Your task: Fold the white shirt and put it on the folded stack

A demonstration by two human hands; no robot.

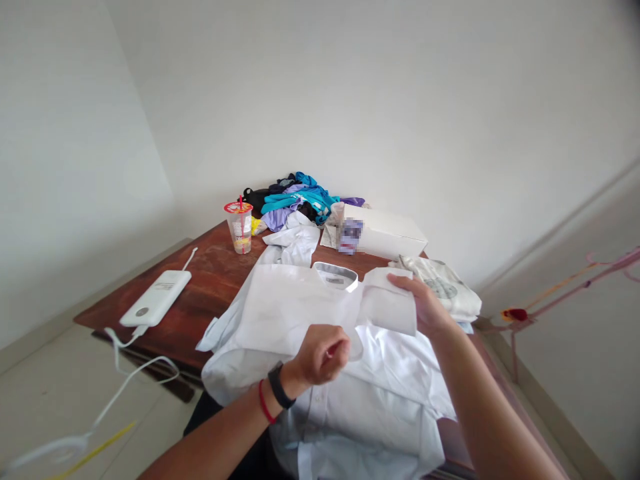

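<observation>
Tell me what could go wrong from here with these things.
The cable hangs over the left side of the table; a snag could drag the power bank down. The cup stands close to white cloth, so a tug there might tip it. The white shirt seems to hang over the near edge and could slip off.

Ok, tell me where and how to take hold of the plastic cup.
Probably grip the plastic cup around its upper wall, below the lid, coming from the left: it stands upright and tapers downward, the clothes pile crowds its right, and a straw sticks up through the top.
</observation>
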